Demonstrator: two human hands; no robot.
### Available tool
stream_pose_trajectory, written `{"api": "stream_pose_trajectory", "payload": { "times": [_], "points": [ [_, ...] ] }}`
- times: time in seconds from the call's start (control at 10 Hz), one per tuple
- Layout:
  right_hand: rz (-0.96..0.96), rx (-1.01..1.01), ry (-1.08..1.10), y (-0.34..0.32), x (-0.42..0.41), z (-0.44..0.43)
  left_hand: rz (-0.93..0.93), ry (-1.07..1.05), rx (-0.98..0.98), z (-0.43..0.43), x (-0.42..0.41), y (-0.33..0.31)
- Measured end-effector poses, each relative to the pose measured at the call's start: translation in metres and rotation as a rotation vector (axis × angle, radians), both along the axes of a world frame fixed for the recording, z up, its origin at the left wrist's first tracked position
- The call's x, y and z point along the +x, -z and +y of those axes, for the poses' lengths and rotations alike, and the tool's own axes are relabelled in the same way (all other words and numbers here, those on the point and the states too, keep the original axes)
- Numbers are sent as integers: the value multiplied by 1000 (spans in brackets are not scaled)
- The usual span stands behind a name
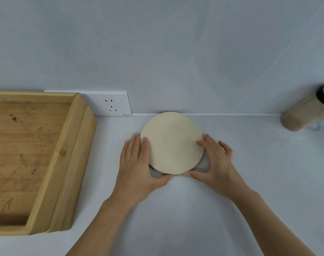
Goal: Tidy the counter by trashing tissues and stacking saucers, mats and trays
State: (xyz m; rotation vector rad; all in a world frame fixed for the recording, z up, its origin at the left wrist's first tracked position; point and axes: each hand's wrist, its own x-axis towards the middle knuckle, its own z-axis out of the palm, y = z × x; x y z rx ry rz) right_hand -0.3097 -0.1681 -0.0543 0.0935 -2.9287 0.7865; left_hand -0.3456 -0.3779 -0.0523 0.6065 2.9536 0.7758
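Observation:
A round pale wooden saucer stack [173, 143] lies on the white counter close to the back wall; a darker edge shows beneath its top disc. My left hand [137, 163] rests against its left rim, thumb under the near edge. My right hand [214, 159] cups the right rim, thumb at the near edge. Both hands grip the stack from opposite sides. Stacked wooden trays [46, 159] sit at the left, one nested on another.
A white wall socket [111, 106] sits behind the trays' right corner. A wood-clad cylinder with a dark and metallic top [305, 113] stands at the far right by the wall. The white counter [176, 209] stretches toward me.

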Motion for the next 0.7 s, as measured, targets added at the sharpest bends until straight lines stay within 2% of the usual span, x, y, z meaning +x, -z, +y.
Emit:
{"api": "stream_pose_trajectory", "payload": {
  "times": [0.3, 0.6, 0.7],
  "points": [
    [96, 184, -31, 1, 0, 3, 31, 5, -42, 1, 1, 0],
    [-64, 345, -7, -24, 5, -9, -30, -66, -210, 5, 11, -21],
    [-46, 361, 55, -29, 26, -5, 78, -138, -167, -1, 28, -41]
  ]
}}
